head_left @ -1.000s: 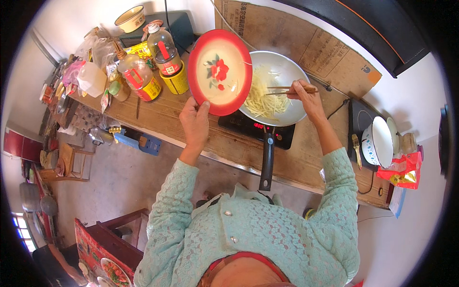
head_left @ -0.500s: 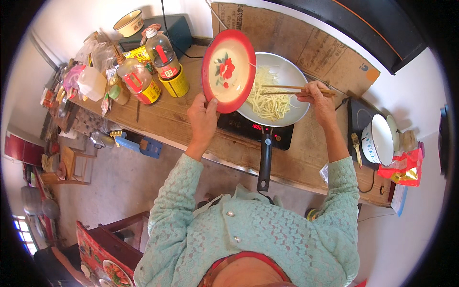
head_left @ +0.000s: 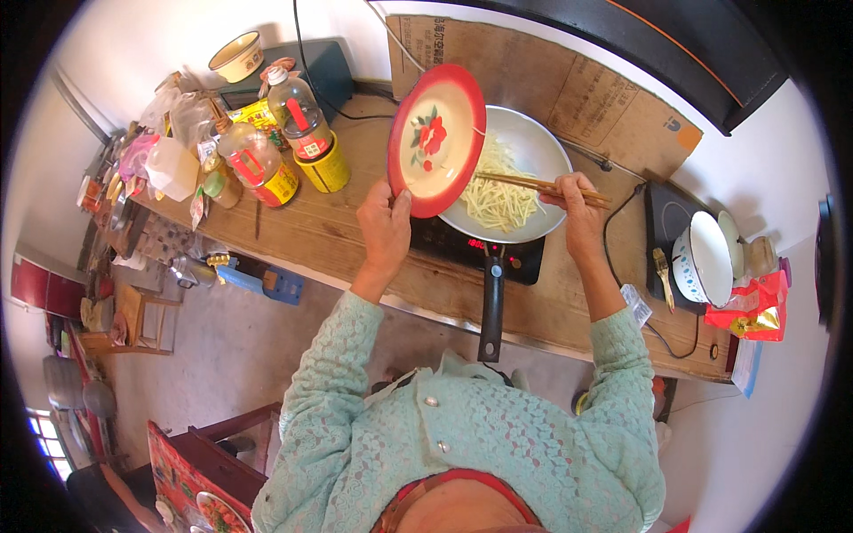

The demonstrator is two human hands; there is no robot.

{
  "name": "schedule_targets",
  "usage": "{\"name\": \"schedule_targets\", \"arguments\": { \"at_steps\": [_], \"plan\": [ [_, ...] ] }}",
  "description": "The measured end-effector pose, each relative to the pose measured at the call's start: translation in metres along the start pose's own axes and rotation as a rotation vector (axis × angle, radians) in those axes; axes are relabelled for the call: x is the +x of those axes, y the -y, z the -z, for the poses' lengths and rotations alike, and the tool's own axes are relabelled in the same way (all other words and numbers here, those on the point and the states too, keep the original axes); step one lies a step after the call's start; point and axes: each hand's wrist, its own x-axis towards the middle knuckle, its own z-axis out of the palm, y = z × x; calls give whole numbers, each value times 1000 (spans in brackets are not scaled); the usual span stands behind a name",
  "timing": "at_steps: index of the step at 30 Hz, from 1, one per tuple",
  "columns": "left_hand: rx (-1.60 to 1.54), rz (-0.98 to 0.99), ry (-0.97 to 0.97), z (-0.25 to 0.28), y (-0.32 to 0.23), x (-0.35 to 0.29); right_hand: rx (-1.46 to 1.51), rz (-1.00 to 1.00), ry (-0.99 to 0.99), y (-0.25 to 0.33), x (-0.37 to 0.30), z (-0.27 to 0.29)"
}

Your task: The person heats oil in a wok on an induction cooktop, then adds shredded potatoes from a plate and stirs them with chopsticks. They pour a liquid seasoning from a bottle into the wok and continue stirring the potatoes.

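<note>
My left hand [head_left: 385, 222] grips the lower rim of a red-edged enamel plate [head_left: 451, 147] with a flower painted in its middle. The plate is tilted steeply over the left side of a frying pan [head_left: 544, 155], and no food shows on its face but a thin strand at the right rim. Pale shredded vegetable strips [head_left: 498, 200], perhaps potato, lie heaped in the pan. In my right hand [head_left: 579, 209] is a pair of wooden chopsticks [head_left: 515, 181], their tips among the strips by the plate's edge. The pan rests on a black induction cooker [head_left: 526, 264] with a lit red display.
Oil bottles [head_left: 258, 160], a yellow tin [head_left: 324, 167] and bags crowd the counter's left. At right stand a white enamel pot [head_left: 702, 262], a brush [head_left: 663, 277] and a red packet [head_left: 751, 306]. The pan's black handle [head_left: 491, 311] juts over the front edge. Cardboard [head_left: 569, 84] leans behind.
The plate has shifted slightly right and down, further over the pan. The chopsticks have moved left with my right hand, their tips closer to the plate.
</note>
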Motion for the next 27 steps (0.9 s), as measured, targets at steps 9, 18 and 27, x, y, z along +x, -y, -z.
{"name": "schedule_targets", "arguments": {
  "at_steps": [9,18,27],
  "plan": [
    [-112,76,-19,-2,-4,3,11,162,-45,-16,28,-16],
    [-388,120,-32,11,25,11,249,116,38,3,16,-16],
    [-486,171,-7,14,36,9,54,20,52,-4,7,-9]
  ]
}}
